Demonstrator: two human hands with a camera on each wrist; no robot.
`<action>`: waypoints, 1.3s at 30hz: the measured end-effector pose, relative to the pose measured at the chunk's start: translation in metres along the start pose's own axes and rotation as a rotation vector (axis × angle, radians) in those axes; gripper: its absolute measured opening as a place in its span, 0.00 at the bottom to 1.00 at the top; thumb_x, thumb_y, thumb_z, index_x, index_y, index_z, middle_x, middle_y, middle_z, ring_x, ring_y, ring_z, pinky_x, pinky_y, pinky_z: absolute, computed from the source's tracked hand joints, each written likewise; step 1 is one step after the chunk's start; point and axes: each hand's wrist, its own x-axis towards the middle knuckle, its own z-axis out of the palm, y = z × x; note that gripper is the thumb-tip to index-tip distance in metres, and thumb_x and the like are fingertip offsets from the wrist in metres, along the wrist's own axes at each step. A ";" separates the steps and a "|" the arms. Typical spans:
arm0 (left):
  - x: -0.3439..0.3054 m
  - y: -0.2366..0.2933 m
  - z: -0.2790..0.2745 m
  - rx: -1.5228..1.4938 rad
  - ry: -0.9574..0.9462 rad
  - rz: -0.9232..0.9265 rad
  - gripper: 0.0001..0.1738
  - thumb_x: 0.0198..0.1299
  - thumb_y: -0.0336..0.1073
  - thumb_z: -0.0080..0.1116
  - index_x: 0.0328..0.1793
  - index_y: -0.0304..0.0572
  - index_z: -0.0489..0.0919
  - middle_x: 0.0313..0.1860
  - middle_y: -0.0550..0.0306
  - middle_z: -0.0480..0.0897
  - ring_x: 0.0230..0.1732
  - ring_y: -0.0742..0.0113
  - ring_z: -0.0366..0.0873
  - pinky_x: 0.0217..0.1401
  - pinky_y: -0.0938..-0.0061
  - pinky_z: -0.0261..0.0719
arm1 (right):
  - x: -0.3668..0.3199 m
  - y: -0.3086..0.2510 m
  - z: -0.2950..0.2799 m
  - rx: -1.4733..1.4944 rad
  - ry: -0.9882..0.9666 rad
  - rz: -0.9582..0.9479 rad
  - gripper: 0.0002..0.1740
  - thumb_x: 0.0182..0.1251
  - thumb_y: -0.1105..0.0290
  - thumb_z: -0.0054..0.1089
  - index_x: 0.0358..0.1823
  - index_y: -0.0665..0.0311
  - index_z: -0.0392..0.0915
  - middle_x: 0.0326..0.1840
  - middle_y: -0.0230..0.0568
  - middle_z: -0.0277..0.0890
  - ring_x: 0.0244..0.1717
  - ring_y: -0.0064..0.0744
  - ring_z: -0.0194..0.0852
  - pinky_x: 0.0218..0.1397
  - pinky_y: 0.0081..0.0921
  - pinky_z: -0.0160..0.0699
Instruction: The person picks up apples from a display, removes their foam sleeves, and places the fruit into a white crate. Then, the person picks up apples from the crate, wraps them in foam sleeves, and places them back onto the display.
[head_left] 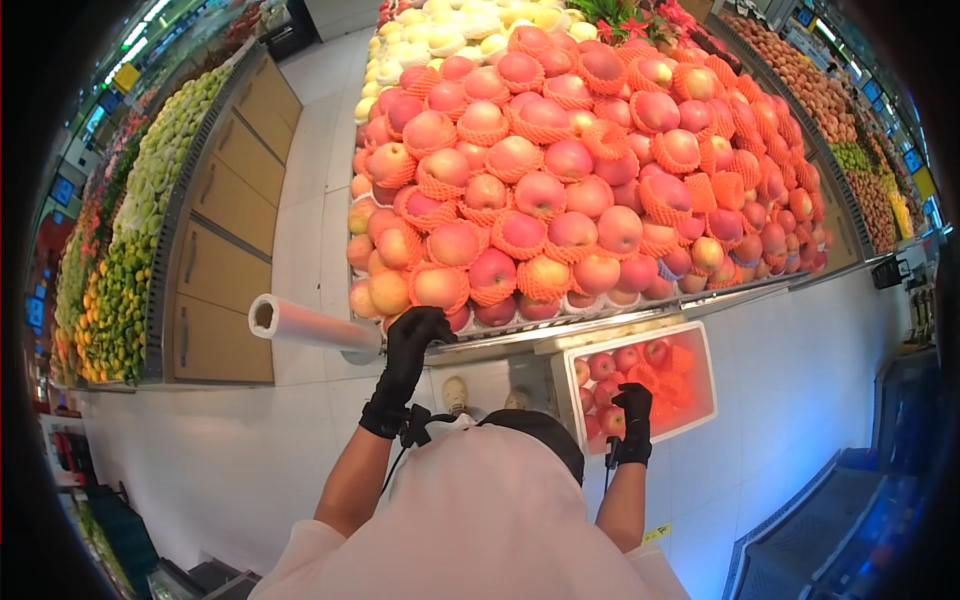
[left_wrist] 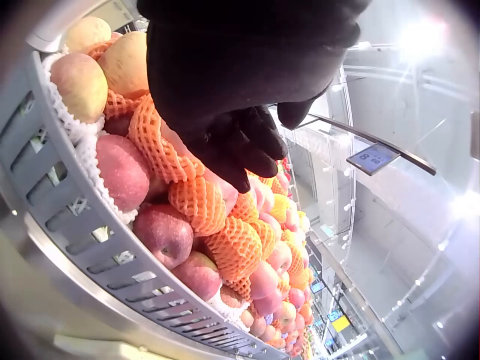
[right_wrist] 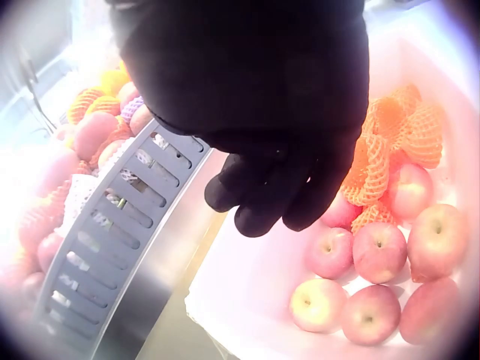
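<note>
My left hand [head_left: 414, 338], in a black glove, is at the front left edge of a heaped apple display [head_left: 540, 195]. In the left wrist view its loosely bent fingers hang over apples in orange foam nets [left_wrist: 199, 202], and nothing shows in its grasp. My right hand [head_left: 634, 405], also black-gloved, is over the white foam box [head_left: 712, 380]. Bare red apples [right_wrist: 379, 251] lie in that box beside loose orange foam nets [right_wrist: 371, 161]. The right fingers are loosely bent above them with no fruit showing between; the palm side is partly hidden.
A grey slatted rail [left_wrist: 112, 259] borders the display. At its left front corner stands a roll of clear bags [head_left: 315, 328]. Pale yellow fruit [head_left: 440, 35] lies at the back. Another fruit stand [head_left: 225, 180] is across the aisle to the left; dark crates [head_left: 815, 535] are at lower right.
</note>
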 end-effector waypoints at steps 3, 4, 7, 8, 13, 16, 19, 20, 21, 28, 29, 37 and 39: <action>0.004 0.001 -0.016 -0.063 0.019 -0.006 0.13 0.71 0.35 0.54 0.51 0.30 0.78 0.36 0.52 0.83 0.38 0.65 0.83 0.45 0.68 0.84 | 0.006 -0.025 0.004 0.129 0.031 0.130 0.08 0.53 0.80 0.61 0.36 0.69 0.83 0.27 0.44 0.82 0.25 0.32 0.81 0.28 0.26 0.81; 0.005 0.001 -0.021 -0.083 0.028 -0.003 0.13 0.71 0.35 0.55 0.51 0.31 0.78 0.37 0.52 0.83 0.38 0.65 0.83 0.44 0.69 0.84 | 0.010 -0.032 0.006 0.210 0.046 0.221 0.08 0.54 0.80 0.59 0.36 0.69 0.83 0.26 0.45 0.81 0.23 0.33 0.80 0.26 0.26 0.80; 0.003 0.001 -0.025 -0.115 0.105 0.006 0.12 0.70 0.35 0.56 0.51 0.32 0.78 0.38 0.53 0.83 0.38 0.67 0.82 0.42 0.70 0.84 | 0.019 -0.058 0.011 0.448 0.118 0.411 0.10 0.57 0.81 0.53 0.37 0.69 0.83 0.23 0.45 0.79 0.18 0.32 0.75 0.21 0.25 0.75; 0.001 0.000 -0.027 -0.121 0.138 0.008 0.12 0.70 0.35 0.57 0.50 0.32 0.78 0.38 0.53 0.82 0.38 0.68 0.82 0.41 0.70 0.84 | 0.022 -0.065 0.012 0.439 0.130 0.421 0.11 0.57 0.81 0.52 0.38 0.69 0.83 0.24 0.45 0.80 0.18 0.32 0.75 0.20 0.25 0.74; 0.000 -0.009 -0.047 -0.107 0.126 0.018 0.12 0.70 0.36 0.55 0.50 0.33 0.76 0.42 0.54 0.81 0.41 0.69 0.80 0.42 0.69 0.83 | 0.039 -0.111 0.012 0.352 0.150 0.446 0.11 0.54 0.81 0.53 0.35 0.69 0.83 0.25 0.43 0.81 0.21 0.31 0.77 0.24 0.25 0.75; 0.002 -0.010 -0.058 -0.106 0.126 -0.001 0.12 0.71 0.37 0.55 0.50 0.33 0.76 0.42 0.55 0.81 0.40 0.69 0.80 0.42 0.69 0.84 | 0.046 -0.119 0.016 0.214 0.171 0.249 0.11 0.47 0.84 0.53 0.30 0.69 0.84 0.27 0.41 0.83 0.28 0.33 0.81 0.33 0.27 0.78; 0.003 -0.011 -0.066 -0.164 0.128 0.002 0.11 0.70 0.35 0.56 0.48 0.33 0.78 0.40 0.55 0.82 0.39 0.69 0.81 0.41 0.69 0.84 | 0.057 -0.138 0.019 0.096 0.166 0.106 0.11 0.47 0.84 0.51 0.28 0.70 0.83 0.28 0.41 0.83 0.31 0.32 0.81 0.38 0.27 0.78; 0.004 -0.011 -0.069 -0.191 0.127 0.006 0.10 0.70 0.35 0.57 0.47 0.34 0.79 0.39 0.55 0.82 0.38 0.69 0.81 0.40 0.70 0.84 | 0.060 -0.139 0.021 0.087 0.153 0.056 0.10 0.49 0.83 0.50 0.29 0.70 0.82 0.27 0.40 0.82 0.31 0.32 0.80 0.38 0.25 0.77; 0.004 -0.012 -0.071 -0.172 0.125 0.004 0.10 0.70 0.35 0.56 0.48 0.34 0.78 0.39 0.55 0.82 0.39 0.69 0.81 0.41 0.69 0.85 | 0.063 -0.141 0.023 0.078 0.141 0.007 0.10 0.51 0.82 0.49 0.29 0.70 0.82 0.27 0.40 0.81 0.31 0.32 0.80 0.38 0.24 0.77; 0.009 -0.011 -0.082 -0.121 0.088 -0.040 0.12 0.71 0.38 0.54 0.48 0.34 0.78 0.40 0.56 0.82 0.40 0.70 0.81 0.43 0.68 0.85 | 0.077 -0.185 0.043 0.258 0.123 0.120 0.10 0.49 0.83 0.48 0.26 0.69 0.81 0.26 0.37 0.80 0.29 0.26 0.75 0.34 0.22 0.73; 0.010 -0.009 -0.082 -0.128 0.076 -0.051 0.12 0.71 0.38 0.54 0.48 0.34 0.78 0.40 0.56 0.82 0.40 0.70 0.81 0.43 0.68 0.85 | 0.078 -0.193 0.044 0.233 0.107 0.144 0.10 0.49 0.83 0.48 0.26 0.69 0.81 0.26 0.37 0.80 0.29 0.25 0.75 0.34 0.22 0.72; 0.027 0.002 -0.070 -0.057 0.022 0.002 0.11 0.71 0.36 0.56 0.48 0.34 0.80 0.39 0.58 0.82 0.37 0.71 0.79 0.42 0.73 0.81 | 0.093 -0.252 0.031 0.274 0.100 0.098 0.10 0.49 0.83 0.47 0.26 0.69 0.80 0.25 0.36 0.80 0.28 0.25 0.74 0.35 0.22 0.73; 0.032 -0.001 -0.067 -0.069 0.050 0.045 0.11 0.71 0.36 0.55 0.48 0.34 0.80 0.39 0.58 0.82 0.37 0.72 0.79 0.42 0.74 0.80 | 0.107 -0.255 0.026 0.264 0.099 0.113 0.11 0.50 0.83 0.46 0.26 0.69 0.80 0.25 0.37 0.80 0.28 0.24 0.74 0.34 0.22 0.72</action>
